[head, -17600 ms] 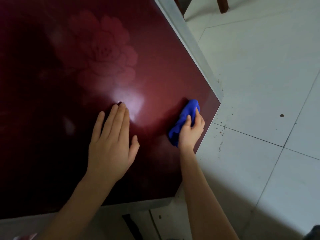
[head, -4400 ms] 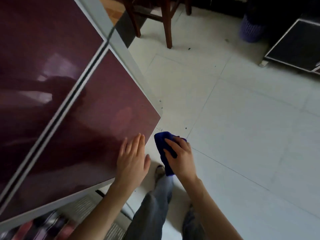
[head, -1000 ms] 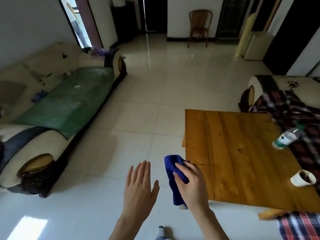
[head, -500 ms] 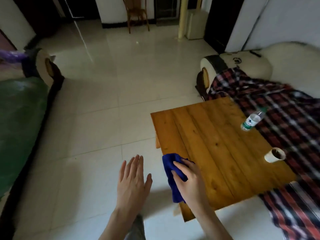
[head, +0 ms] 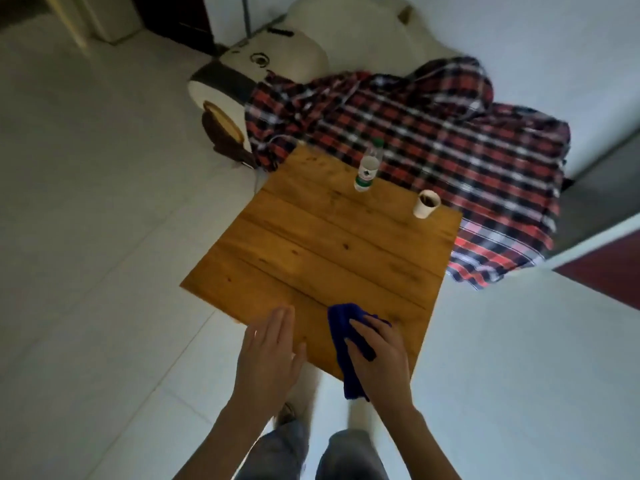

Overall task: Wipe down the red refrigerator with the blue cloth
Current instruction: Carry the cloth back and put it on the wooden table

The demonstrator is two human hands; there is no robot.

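Note:
My right hand grips the crumpled blue cloth over the near corner of a low wooden table. Beside it on the left, my left hand is open, fingers together and empty, hovering at the table's near edge. Only a dark red corner of the red refrigerator, with its pale trim, shows at the right edge of the view, well away from both hands.
A plastic water bottle and a white paper cup stand at the table's far side. Behind it a sofa carries a red plaid blanket. Pale tiled floor surrounds the table. My legs show below.
The view has swung from the refrigerator door across the room to the wooden table. Both hands now hang over the table's near corner, the cloth still in my right hand.

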